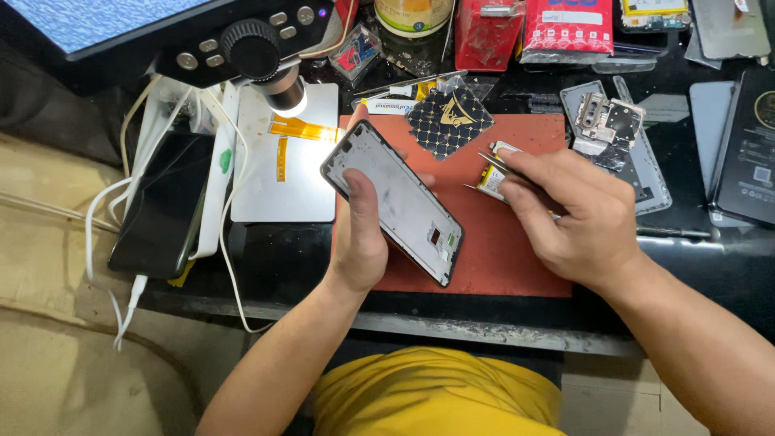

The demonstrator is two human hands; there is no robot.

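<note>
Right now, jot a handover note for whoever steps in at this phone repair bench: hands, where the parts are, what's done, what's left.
Left hand: holds the opened phone frame, inner side up, tilted over the red work mat.
Right hand: pinches metal tweezers, tips beside a small part on the mat, apart from the frame.
Around: a removed back cover with camera bracket lies right of the mat; an orange flex cable sits on the white plate under the microscope lens; a dark phone lies at left.
Done: the phone is opened and stripped.
Left: the frame is still bare; parts lie loose.

A phone repair workbench: microscope point(278, 85), red work mat point(500, 242), dismantled phone parts point(605, 121) strewn about.
</note>
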